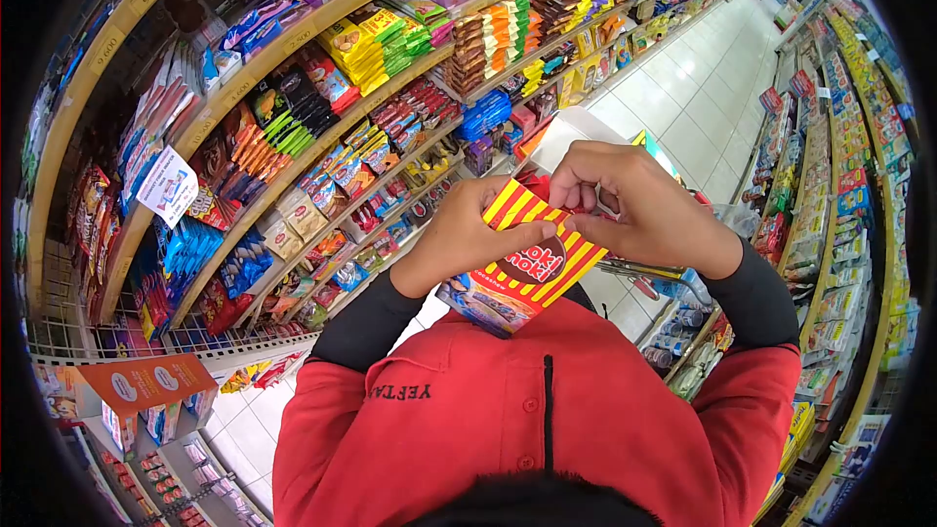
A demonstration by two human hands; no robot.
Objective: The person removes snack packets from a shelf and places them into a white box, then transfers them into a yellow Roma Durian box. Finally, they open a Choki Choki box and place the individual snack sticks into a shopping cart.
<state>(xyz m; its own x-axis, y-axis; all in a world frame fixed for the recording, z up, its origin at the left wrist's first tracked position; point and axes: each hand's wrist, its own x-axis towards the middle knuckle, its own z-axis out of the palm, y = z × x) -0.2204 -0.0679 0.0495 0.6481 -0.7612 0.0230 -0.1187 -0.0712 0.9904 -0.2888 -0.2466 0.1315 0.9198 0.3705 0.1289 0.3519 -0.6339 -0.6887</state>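
Note:
A yellow-and-red striped snack box [532,259] is held upright against the front of the red shirt, its top open with a pale flap raised. Around its left side wraps my left hand [473,234], the thumb lying across the striped front. My right hand [634,200] is at the box's open top on the right, fingers curled inward and thumb near the rim. Something red shows inside the opening by those fingertips; whether the fingers pinch it is hard to make out.
Curved shelves [322,15] of packaged snacks rise on the left, and another product shelf [830,234] runs along the right. Between them lies a white tiled aisle [683,88]. An orange-topped display [146,381] stands at lower left. Part of a metal basket or cart is behind the right hand.

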